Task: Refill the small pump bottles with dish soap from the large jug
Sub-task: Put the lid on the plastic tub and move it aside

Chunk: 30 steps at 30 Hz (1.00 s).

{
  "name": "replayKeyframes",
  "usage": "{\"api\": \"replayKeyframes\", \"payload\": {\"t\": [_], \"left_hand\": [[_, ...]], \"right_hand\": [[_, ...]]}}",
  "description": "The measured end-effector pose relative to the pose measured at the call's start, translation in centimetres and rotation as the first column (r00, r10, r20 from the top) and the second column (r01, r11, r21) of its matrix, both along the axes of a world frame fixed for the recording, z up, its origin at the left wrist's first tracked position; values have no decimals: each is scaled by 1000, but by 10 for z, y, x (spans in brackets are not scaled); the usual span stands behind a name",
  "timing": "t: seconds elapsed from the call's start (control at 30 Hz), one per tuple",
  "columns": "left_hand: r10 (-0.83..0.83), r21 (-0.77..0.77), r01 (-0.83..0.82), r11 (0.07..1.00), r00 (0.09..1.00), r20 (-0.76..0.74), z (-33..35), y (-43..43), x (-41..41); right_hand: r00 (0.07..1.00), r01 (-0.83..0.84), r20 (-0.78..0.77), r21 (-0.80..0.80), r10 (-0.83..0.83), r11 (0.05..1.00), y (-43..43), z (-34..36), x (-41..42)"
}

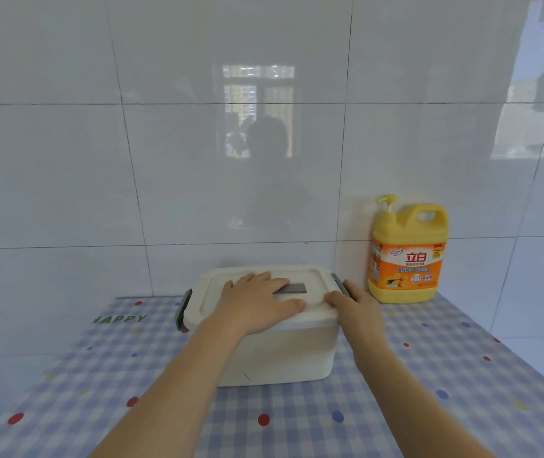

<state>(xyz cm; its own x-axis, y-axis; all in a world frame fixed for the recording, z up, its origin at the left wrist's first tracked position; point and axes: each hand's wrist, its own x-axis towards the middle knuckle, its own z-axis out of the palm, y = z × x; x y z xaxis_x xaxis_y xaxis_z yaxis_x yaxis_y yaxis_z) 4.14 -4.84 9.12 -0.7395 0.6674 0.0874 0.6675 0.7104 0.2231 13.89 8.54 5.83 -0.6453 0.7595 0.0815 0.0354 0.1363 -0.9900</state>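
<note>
A large yellow dish soap jug (408, 256) with an orange label and a pump top stands upright against the tiled wall at the right. To its left sits a white lidded storage box (277, 352) with grey side latches. My left hand (257, 300) lies flat on the lid, fingers straight, partly covering the grey lid handle (292, 288). My right hand (351, 304) rests at the box's right edge, thumb on the lid and fingers by the right latch (338, 281). No small pump bottles are in sight.
A blue checked tablecloth (412, 375) with coloured dots covers the table. White tiled walls (165, 160) close in behind and on the right. The box's left latch (183, 309) sticks out to the side.
</note>
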Motion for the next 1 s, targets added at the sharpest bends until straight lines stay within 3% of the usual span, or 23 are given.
{"api": "replayKeyframes", "payload": {"t": [0.33,0.53,0.63,0.73,0.83,0.93,1.0], "left_hand": [[-1,6,1,1000,1000,9,-1,2,-2],[8,35,-8,999,1000,-3,-3,0,-1],[1,259,-15,966,998,57,-3,-6,3],[38,490,-67,869,997,69,3,-17,4],[155,539,-125,833,988,-10,9,-35,-2],[253,574,-254,778,964,84,11,-58,-14],[285,563,-335,755,942,179,8,-73,-19]], "right_hand": [[995,-18,99,282,-11,959,5,7,2],[985,-46,172,362,-18,931,7,8,2],[964,-96,267,421,-22,902,6,12,1],[924,-160,375,554,-74,817,4,20,1],[909,-210,392,722,-139,659,-8,31,-3],[910,-300,405,789,-87,536,-31,44,-15],[894,-371,447,781,-35,502,-45,50,-24]]}}
